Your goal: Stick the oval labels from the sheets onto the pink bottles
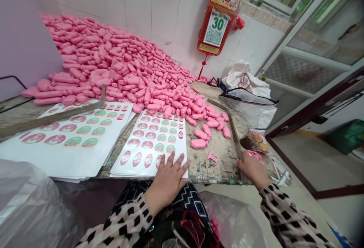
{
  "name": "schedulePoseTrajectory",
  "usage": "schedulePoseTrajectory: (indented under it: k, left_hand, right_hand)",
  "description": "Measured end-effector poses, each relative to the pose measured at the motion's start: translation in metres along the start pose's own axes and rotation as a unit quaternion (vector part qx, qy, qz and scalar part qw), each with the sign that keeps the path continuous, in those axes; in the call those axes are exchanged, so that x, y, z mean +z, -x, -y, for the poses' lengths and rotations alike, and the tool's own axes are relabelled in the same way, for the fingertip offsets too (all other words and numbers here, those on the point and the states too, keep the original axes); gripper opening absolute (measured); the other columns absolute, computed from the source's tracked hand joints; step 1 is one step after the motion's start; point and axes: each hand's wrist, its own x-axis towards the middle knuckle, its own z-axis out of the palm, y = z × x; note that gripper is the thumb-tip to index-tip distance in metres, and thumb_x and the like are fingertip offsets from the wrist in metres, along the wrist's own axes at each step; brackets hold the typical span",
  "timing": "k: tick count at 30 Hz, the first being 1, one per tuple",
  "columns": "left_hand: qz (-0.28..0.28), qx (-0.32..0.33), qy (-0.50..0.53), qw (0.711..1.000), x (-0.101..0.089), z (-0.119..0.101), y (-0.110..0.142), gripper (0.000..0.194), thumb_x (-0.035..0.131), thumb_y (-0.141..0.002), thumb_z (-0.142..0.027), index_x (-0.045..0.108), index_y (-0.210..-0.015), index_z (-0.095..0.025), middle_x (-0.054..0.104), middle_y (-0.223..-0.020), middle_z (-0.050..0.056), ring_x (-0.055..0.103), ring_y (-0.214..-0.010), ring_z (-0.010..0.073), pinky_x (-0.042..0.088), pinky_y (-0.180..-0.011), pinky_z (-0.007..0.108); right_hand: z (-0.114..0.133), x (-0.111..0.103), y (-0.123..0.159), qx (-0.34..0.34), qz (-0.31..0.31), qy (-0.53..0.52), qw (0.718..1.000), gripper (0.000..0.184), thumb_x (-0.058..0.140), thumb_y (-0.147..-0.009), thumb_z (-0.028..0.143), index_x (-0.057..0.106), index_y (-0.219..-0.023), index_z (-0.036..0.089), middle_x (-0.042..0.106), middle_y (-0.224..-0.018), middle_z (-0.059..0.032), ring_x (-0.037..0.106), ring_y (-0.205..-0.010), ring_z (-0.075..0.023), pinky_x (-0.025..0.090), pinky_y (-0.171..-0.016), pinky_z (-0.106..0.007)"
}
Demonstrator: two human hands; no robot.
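Note:
My left hand [170, 178] lies flat with fingers spread on the lower right corner of a stack of sticker sheets [148, 147] printed with pink and green oval labels. At the table's right edge, my right hand [253, 169] has its fingers curled beside a wooden strip [234, 132]. A thin tip shows at its fingers, too small to name. Just beyond that hand is a bright pink item [255, 155]. Between the hands lie a small flat pink piece [212, 157] and a few pink bottle-shaped plastic pieces [198, 143].
A large heap of similar pink pieces [113, 62] covers the back of the worn table [199, 166]. More label sheets [74, 160] lie left under a bent wooden stick [57, 117]. Plastic bags [250, 104] stand at the right rear; a calendar [217, 26] hangs on the wall.

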Motion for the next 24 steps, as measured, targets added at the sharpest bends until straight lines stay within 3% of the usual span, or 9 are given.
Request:
schedulePoseTrajectory:
  k: [5,10,18,24]
  left_hand:
    - [-0.007,-0.004,0.002,1.000,0.000,0.000,0.002,0.051,0.037,-0.087,-0.047,0.033,-0.136,-0.033,0.030,-0.144,0.001,0.018,-0.133,0.0339,0.012,-0.103,0.060]
    - [-0.029,-0.004,0.023,0.999,0.005,0.001,0.002,0.050,0.034,-0.087,-0.050,0.036,-0.134,-0.034,0.031,-0.144,0.001,0.018,-0.133,0.0330,0.009,-0.104,0.060]
    - [-0.048,-0.006,0.034,0.998,0.006,0.000,0.003,0.050,0.034,-0.087,-0.051,0.040,-0.132,-0.032,0.034,-0.143,0.002,0.019,-0.132,0.0334,0.008,-0.104,0.059]
    - [-0.046,-0.007,0.034,0.998,0.007,0.000,0.003,0.050,0.035,-0.086,-0.050,0.039,-0.132,-0.033,0.035,-0.142,0.002,0.020,-0.132,0.0333,0.008,-0.104,0.058]
  right_hand:
    - [-0.012,0.000,-0.019,-0.037,0.015,-0.051,0.998,0.021,0.041,-0.078,0.030,0.056,-0.083,0.015,0.065,-0.086,-0.0118,0.059,-0.083,-0.0208,0.035,-0.063,-0.025]
    - [-0.014,-0.002,-0.014,-0.049,0.013,-0.055,0.997,0.020,0.037,-0.080,0.026,0.053,-0.084,0.015,0.064,-0.085,-0.0111,0.057,-0.079,-0.0195,0.033,-0.061,-0.024]
    - [-0.015,0.017,0.039,-0.080,0.033,-0.103,0.991,0.018,0.036,-0.078,0.022,0.049,-0.090,0.018,0.063,-0.079,-0.0059,0.057,-0.074,-0.0193,0.036,-0.063,-0.025]
    - [-0.023,0.044,0.100,-0.061,0.055,-0.172,0.982,0.044,0.035,-0.076,0.026,0.045,-0.118,0.018,0.066,-0.096,-0.0087,0.060,-0.091,-0.0243,0.042,-0.077,-0.030]
